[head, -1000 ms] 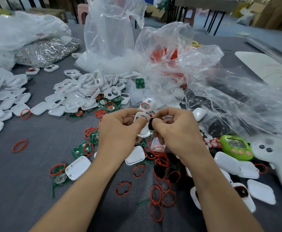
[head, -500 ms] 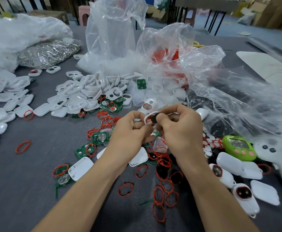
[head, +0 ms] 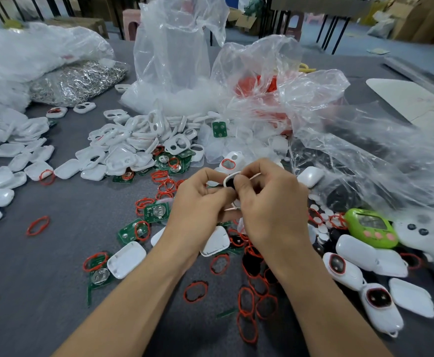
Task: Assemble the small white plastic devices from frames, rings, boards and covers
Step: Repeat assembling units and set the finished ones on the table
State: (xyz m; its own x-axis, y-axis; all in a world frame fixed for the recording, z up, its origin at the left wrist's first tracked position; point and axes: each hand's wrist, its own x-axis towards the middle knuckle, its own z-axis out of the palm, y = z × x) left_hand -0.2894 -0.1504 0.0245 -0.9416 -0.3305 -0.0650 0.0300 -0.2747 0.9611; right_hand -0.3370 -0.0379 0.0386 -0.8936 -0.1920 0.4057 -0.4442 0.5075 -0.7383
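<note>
Two hands meet over the middle of the grey table, and we see both bare forearms coming in from the lower edge. The left hand has its fingers curled, thumb and forefinger pinching the left side of a small white frame. The right hand is curled too, knuckles up, pinching the same frame from the other side with a fingertip on a dark piece in its opening. The frame is lifted off the table between the two thumbs, tilted towards us.

We make out only its rounded upper rim and a sliver lower down; the fingers cover the rest, so we cannot tell what sits inside it.

Under and around the wrists lie loose red rings, green boards and white covers. A heap of frames lies beyond the left hand. Near the right forearm lie finished devices and a green device. Clear plastic bags rise behind; their contents are blurred
</note>
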